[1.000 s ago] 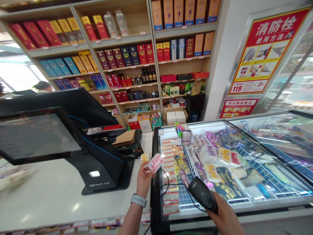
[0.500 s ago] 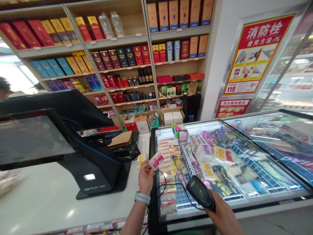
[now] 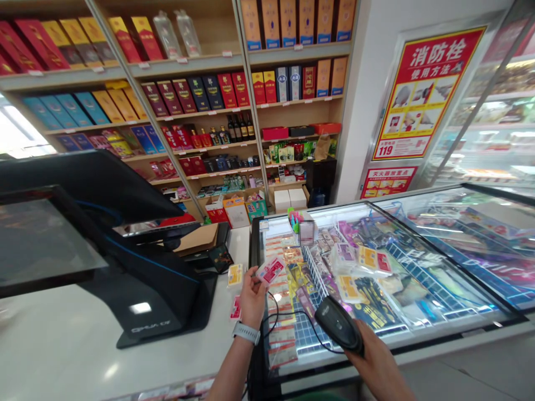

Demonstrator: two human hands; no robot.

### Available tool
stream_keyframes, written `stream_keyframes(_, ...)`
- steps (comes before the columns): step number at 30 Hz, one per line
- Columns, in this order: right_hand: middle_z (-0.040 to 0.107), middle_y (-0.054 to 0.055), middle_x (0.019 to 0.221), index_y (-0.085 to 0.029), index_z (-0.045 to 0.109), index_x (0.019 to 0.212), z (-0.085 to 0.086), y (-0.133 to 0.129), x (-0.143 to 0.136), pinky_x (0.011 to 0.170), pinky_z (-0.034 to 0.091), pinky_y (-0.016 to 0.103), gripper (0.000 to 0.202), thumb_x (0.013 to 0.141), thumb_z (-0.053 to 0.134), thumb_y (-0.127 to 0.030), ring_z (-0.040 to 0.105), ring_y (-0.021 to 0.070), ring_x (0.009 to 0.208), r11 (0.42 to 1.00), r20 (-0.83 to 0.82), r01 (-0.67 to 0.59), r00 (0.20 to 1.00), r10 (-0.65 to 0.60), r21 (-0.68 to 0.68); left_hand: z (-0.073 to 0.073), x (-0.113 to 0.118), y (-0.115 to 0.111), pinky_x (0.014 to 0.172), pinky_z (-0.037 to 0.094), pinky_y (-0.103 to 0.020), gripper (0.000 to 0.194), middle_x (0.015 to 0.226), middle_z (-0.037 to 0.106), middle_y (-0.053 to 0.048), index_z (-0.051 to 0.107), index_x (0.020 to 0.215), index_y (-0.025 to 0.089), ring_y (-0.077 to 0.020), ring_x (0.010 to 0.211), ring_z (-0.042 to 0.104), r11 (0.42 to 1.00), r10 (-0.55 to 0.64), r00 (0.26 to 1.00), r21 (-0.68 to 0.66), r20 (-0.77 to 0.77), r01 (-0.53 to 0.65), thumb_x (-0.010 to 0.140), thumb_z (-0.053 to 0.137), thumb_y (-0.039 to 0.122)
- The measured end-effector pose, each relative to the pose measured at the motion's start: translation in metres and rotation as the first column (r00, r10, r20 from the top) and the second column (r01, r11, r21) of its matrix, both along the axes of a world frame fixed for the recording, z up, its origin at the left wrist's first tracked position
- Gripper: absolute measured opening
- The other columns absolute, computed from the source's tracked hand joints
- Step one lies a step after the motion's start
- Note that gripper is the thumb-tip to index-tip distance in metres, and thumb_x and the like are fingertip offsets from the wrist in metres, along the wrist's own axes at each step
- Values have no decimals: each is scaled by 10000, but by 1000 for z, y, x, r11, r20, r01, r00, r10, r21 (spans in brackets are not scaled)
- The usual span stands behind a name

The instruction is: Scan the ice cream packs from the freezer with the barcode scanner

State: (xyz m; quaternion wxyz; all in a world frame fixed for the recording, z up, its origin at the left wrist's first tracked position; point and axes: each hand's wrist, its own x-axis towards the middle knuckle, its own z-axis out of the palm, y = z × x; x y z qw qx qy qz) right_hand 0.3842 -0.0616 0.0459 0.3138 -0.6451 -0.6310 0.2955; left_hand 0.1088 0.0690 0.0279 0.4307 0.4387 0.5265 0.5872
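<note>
My left hand [image 3: 253,298], with a grey watch on the wrist, pinches a small white and red packet [image 3: 271,270] above the left edge of the glass-topped freezer [image 3: 258,334]. My right hand [image 3: 368,348] is wrapped round a black handheld scanner [image 3: 339,325], its head tilted up and left over the glass. A black cable [image 3: 292,313] runs from the scanner towards the left hand. On the white counter left of that hand lie a yellow packet [image 3: 236,275] and a red one [image 3: 236,308]. More packets [image 3: 368,258] rest on the glass beyond the scanner.
A black sales terminal [image 3: 167,295] stands on the counter [image 3: 62,345] at left, with an open cardboard box [image 3: 197,239] behind it. Shelves [image 3: 217,61] of boxes and bottles line the back. A red fire notice [image 3: 430,92] hangs at right.
The view has shifted slightly to the right. The red packet on the counter now shows beside my left wrist. Both hands keep their holds.
</note>
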Motion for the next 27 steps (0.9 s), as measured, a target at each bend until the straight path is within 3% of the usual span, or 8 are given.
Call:
stream_keyframes(18, 657, 82, 1038, -214, 596, 1040, 5, 15, -3, 887, 490, 355, 340, 714, 500, -194, 625, 247, 1027, 996, 14, 1, 1000, -2, 88, -20, 14, 23, 717, 537, -292, 476, 957, 652, -60, 511, 1238, 194, -156, 780, 656, 998, -1, 998, 60, -64, 5, 777, 615, 254)
stream_keyframes(27, 654, 74, 963, -196, 594, 985, 6, 18, -4, 802, 503, 345, 265, 732, 515, -200, 629, 238, 920, 994, 44, 11, 999, -16, 113, -24, 19, 29, 741, 541, -295, 485, 958, 651, -55, 513, 1245, 202, -154, 799, 660, 997, 4, 998, 75, -65, 1, 776, 631, 243)
